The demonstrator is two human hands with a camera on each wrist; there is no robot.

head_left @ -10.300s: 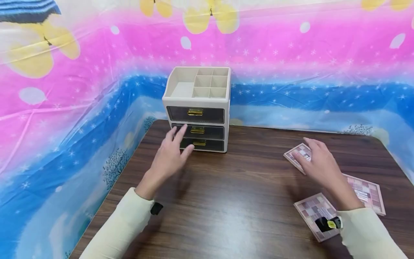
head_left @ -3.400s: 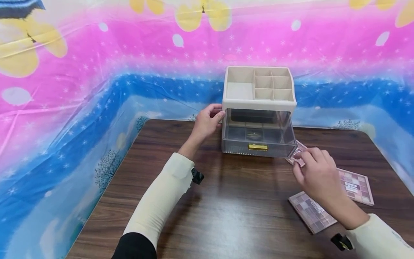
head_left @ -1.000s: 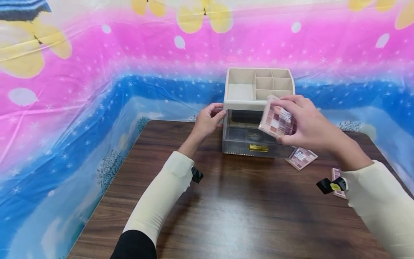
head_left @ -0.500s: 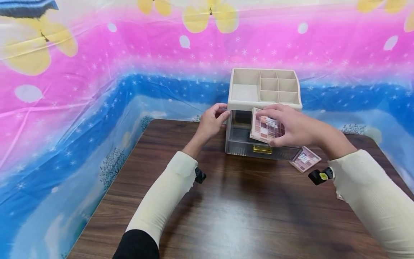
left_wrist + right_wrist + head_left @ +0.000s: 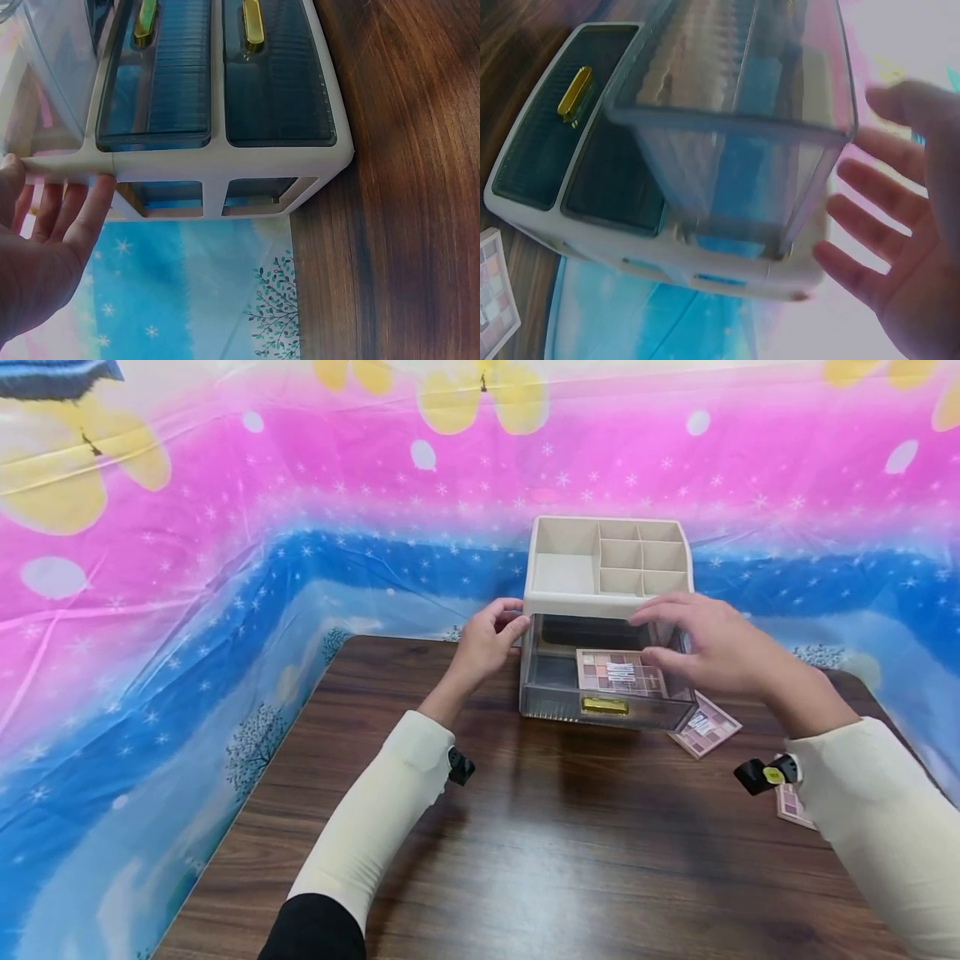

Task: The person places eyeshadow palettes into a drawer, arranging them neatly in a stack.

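Observation:
A cream drawer organizer [image 5: 607, 603] stands at the table's back, its clear top drawer [image 5: 551, 700] pulled out. Inside that drawer lies an eyeshadow palette [image 5: 618, 670], lid up, partly behind the right fingers in the head view. My right hand [image 5: 723, 643] hovers over the drawer's right side, holding nothing; the right wrist view has its fingers [image 5: 877, 187] spread beside the drawer wall. My left hand [image 5: 483, 643] grips the organizer's left front edge. In the left wrist view its thumb is at the front and its fingers [image 5: 86, 217] are against the side frame.
One more palette [image 5: 705, 727] lies on the table by the organizer's right front corner. Another palette [image 5: 793, 806] is partly hidden under the right sleeve. Two lower drawers [image 5: 281, 82] are closed. A printed cloth [image 5: 360, 552] hangs behind the brown wooden table [image 5: 480, 860].
The right hand carried a palette from the table to the open drawer, lowered it in and let go. The left hand has stayed at the organizer's left side over the last second.

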